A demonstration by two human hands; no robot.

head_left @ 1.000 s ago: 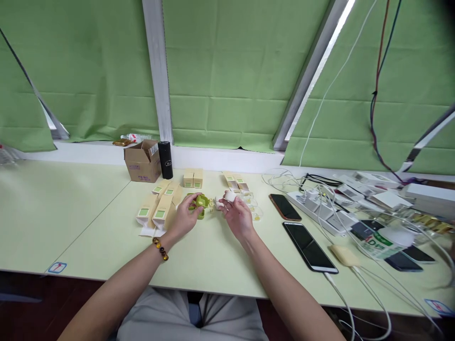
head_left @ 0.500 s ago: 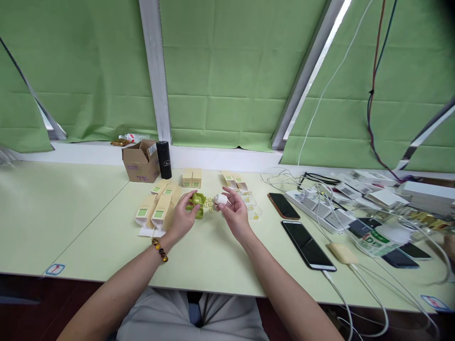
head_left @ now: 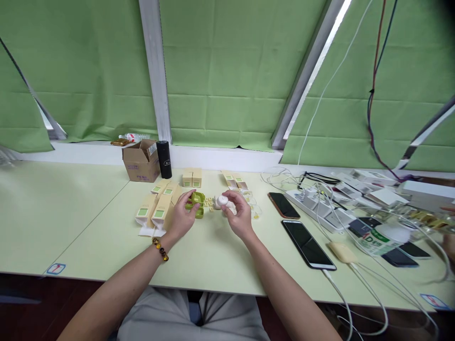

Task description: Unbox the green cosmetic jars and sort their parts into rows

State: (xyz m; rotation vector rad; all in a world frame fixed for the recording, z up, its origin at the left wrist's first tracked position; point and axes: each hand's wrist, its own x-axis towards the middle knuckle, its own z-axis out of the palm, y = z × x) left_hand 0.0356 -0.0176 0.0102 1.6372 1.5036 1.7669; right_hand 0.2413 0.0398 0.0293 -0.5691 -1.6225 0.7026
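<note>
Left hand (head_left: 183,219) — thumb and fingers slightly parted, gripping a green case (head_left: 198,197) beside pale boxes (head_left: 163,208); right hand (head_left: 240,219) — thumb and fingertips pinching a white knob (head_left: 222,201) near small yellow pieces (head_left: 208,203).

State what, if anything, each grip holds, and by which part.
Right grip: round white piece, pinched by its edge. Left grip: green container, held by its left side.

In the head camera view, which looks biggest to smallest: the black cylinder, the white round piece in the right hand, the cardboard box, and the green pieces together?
1. Cardboard box
2. Black cylinder
3. Green pieces together, partly hidden by the left hand
4. White round piece in the right hand
</note>
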